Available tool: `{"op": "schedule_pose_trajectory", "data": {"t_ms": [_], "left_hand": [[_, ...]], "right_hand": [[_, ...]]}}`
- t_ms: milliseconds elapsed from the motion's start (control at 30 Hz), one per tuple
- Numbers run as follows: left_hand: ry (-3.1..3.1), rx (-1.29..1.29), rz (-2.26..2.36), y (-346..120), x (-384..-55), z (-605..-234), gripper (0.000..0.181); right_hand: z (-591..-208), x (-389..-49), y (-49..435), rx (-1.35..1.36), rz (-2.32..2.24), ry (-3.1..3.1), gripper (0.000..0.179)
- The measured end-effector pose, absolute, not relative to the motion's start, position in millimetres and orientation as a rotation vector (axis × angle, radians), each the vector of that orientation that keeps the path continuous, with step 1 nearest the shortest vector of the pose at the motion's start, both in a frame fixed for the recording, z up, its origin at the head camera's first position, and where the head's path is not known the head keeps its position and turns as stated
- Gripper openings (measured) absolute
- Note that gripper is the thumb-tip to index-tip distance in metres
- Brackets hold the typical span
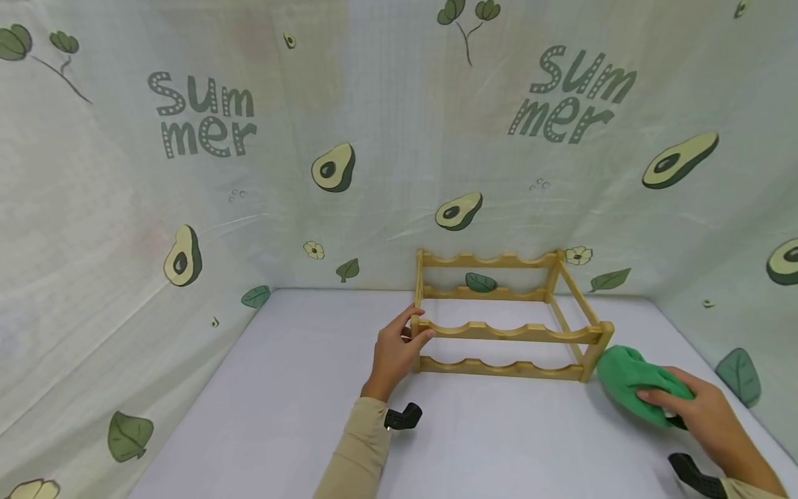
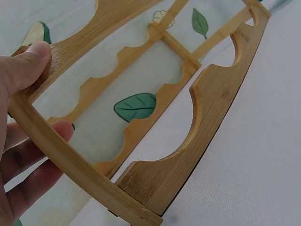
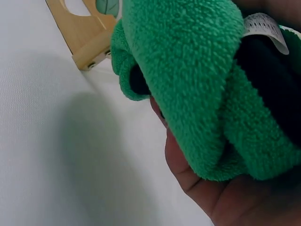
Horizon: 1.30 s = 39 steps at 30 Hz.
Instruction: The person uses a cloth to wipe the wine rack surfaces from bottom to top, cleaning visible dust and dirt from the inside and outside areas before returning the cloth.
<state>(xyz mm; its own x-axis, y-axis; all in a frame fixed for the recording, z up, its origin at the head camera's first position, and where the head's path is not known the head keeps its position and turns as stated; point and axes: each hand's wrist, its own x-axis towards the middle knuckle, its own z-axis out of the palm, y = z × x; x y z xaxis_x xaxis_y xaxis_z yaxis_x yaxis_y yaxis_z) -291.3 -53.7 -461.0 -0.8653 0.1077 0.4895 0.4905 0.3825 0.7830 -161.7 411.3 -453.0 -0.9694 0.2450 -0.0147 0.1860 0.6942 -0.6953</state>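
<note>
A two-tier wooden wine rack (image 1: 508, 333) with scalloped rails stands on the white table near the back wall. At its left front corner, my left hand (image 1: 393, 350) grips the post. Seen from the left wrist, the thumb (image 2: 33, 61) lies on the upper rail and the other fingers pass behind the post (image 2: 77, 162). My right hand (image 1: 711, 409) holds a bunched green towel (image 1: 636, 381) beside the rack's right front leg (image 1: 596, 352). The right wrist view shows the towel's fuzzy face (image 3: 183, 70), its dark trim and a white tag (image 3: 268, 29). Part of the right hand is hidden by the towel.
The white tabletop (image 1: 280, 388) extends left of the rack and in front of it. A pale cloth backdrop (image 1: 386, 104) printed with avocados and leaves rises behind the table and along both sides. Black wrist straps (image 1: 404, 416) sit at both wrists.
</note>
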Motion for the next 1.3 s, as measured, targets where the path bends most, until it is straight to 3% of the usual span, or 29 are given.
{"op": "schedule_pose_trajectory", "data": {"t_ms": [300, 633, 1300], "left_hand": [[-2.292, -0.503, -1.479, -52, -293, -458, 0.044], [-2.29, -0.506, -1.479, -52, -296, -462, 0.044], [-2.369, -0.508, -1.493, -55, -293, -462, 0.046]], "right_hand": [[-449, -162, 411, -0.266, 1.159, -2.908, 0.079], [-452, -161, 411, -0.057, 1.17, -3.01, 0.061], [-456, -167, 359, 0.137, 1.084, -2.955, 0.05]]}}
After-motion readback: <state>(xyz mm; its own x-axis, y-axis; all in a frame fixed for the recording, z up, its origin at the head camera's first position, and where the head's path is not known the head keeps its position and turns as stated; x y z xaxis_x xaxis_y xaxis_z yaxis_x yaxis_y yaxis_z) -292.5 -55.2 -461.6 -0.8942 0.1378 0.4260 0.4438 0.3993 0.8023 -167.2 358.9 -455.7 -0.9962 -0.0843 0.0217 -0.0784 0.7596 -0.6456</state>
